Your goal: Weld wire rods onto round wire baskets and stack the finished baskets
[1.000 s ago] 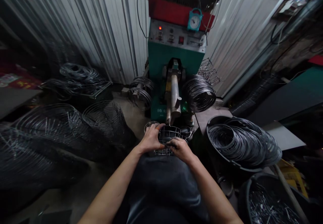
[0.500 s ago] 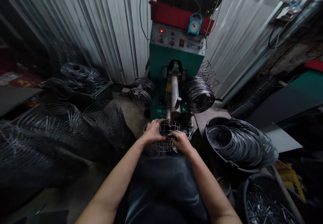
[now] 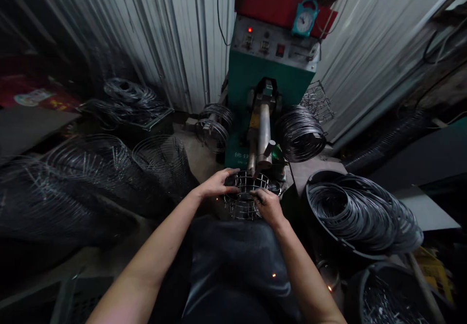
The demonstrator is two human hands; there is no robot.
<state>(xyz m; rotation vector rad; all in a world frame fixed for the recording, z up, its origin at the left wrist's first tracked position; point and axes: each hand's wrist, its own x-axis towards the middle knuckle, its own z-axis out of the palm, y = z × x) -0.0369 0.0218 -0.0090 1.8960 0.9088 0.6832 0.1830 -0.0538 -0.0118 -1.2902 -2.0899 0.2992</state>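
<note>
A round wire basket (image 3: 243, 211) sits under the electrode tip of a green spot welder (image 3: 241, 76). My left hand (image 3: 216, 184) is at the basket's left side, thumb and fingers stretched apart, their tips at the upper wires. At the near right rim, my right hand (image 3: 270, 205) has its fingers closed in a pinch on the basket. The welder's metal arm (image 3: 264, 129) comes down just beyond the hands. Its lower end meets the far part of the rim, where the exact contact is too small to make out.
Wire ring coils hang left (image 3: 215, 127) and right (image 3: 301, 133) of the welder. A black tub (image 3: 310, 202) of wire rings stands at right, above a bin of metal scraps (image 3: 386, 297). Wire mesh cylinders (image 3: 162, 168) crowd the left. Sparks (image 3: 274, 275) fly near the dark apron (image 3: 237, 265).
The camera view has shifted, so the scene sits further right. My left hand has drawn back leftward from the basket, its fingers spreading. My right hand stays at the rim. Sparks have appeared.
</note>
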